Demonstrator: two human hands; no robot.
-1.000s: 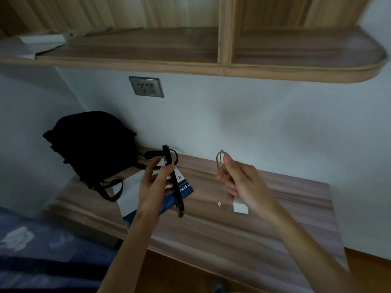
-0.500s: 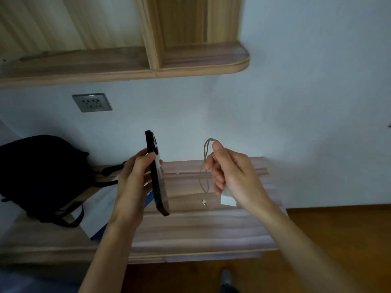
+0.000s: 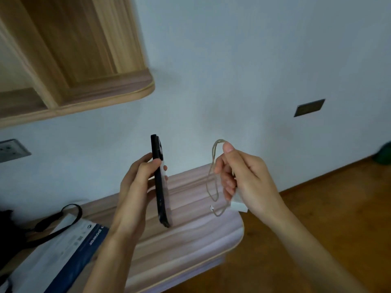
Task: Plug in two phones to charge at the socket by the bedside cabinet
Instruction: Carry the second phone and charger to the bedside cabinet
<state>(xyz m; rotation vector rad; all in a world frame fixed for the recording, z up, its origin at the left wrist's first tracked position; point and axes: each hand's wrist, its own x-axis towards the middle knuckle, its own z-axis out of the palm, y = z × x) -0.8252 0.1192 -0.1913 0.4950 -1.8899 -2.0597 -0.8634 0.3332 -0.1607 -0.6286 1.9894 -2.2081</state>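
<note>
A pale wooden bedside cabinet stood against the wall on a wood floor; a white-and-blue box and a black bag's strap lay on it

dim, bluish light; motion blur + wide-angle warp at edges.

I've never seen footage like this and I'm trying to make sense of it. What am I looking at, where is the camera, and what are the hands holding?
There is no machine here. A person wears a wide-angle camera on the head, so this one picture looks forward and down at their own bare hands. The left hand holds a dark phone upright, edge toward the camera. The right hand grips a looped charging cable and a white charger block. Below is a wooden bedside cabinet with a white-and-blue package and a black strap on it. A wall socket sits at far left; another plate is on the right wall.
</note>
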